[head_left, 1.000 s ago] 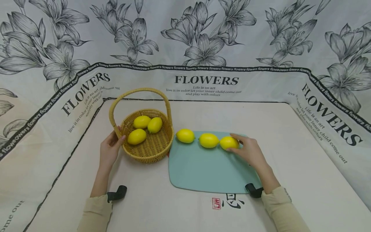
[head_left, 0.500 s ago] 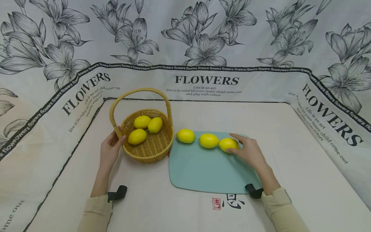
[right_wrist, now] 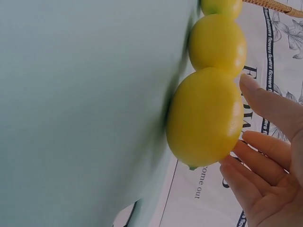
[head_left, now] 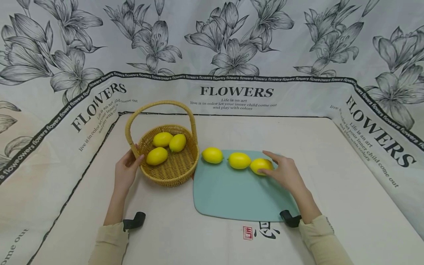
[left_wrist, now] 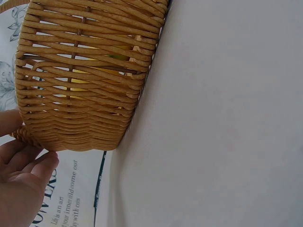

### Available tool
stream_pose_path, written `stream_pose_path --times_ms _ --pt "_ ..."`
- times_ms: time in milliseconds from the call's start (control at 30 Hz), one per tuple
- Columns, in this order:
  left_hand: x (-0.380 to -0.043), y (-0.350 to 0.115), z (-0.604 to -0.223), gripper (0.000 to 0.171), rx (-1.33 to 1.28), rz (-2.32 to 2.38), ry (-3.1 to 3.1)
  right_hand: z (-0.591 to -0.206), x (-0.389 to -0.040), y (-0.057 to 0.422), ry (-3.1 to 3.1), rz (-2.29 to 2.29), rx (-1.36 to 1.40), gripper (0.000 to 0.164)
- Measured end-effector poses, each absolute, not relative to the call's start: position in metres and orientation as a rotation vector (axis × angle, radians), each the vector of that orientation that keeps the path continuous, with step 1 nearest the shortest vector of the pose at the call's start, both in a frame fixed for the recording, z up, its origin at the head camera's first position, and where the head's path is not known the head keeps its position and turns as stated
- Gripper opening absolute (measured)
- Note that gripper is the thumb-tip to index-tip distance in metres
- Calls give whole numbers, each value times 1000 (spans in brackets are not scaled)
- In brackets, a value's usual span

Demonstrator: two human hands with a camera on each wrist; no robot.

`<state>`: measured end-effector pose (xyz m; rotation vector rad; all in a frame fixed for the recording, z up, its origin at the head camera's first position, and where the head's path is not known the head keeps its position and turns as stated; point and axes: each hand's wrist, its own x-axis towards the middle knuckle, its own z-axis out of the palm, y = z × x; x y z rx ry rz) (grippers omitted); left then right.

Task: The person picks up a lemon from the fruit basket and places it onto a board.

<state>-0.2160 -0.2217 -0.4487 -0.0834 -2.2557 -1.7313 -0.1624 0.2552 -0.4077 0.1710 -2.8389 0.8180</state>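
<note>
Gripping the wicker basket (head_left: 167, 180) at its left side, the left hand (head_left: 127, 165) has its thumb at the rim, just beside the foot of the arched handle (head_left: 162, 102), and its other fingers against the outer weave. The right hand (head_left: 284, 169) reaches in from the right, thumb and index finger spread in a C around the rightmost lemon (head_left: 261, 165); the index fingertip stands clear of the fruit, the other fingers extend behind its outer end, and I cannot tell whether the thumb touches it. Both forearms slant inward from rolled beige sleeves, each wrist bearing a black device (head_left: 135, 221).

The rightmost lemon lies on the pale teal cutting board (head_left: 232, 195), against the middle lemon (head_left: 239, 161); the left lemon (head_left: 212, 155) sits slightly apart at the far left corner, near the basket. Inside the basket are three more lemons (head_left: 156, 156). Basket and board rest on the white-covered worktop (head_left: 172, 228), with flower-printed fabric (head_left: 235, 55) rising behind.
</note>
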Motion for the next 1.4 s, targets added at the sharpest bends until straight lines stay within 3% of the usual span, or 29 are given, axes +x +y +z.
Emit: stream_pose_path --times_ms 1067,1400 --pt "-218 -225 -451 55 -88 -1768 -2232 -372 -183 169 -2599 945 520 63" --pt "-201 -214 -421 52 -114 -1825 -2228 -369 -194 144 -2542 946 638 61"
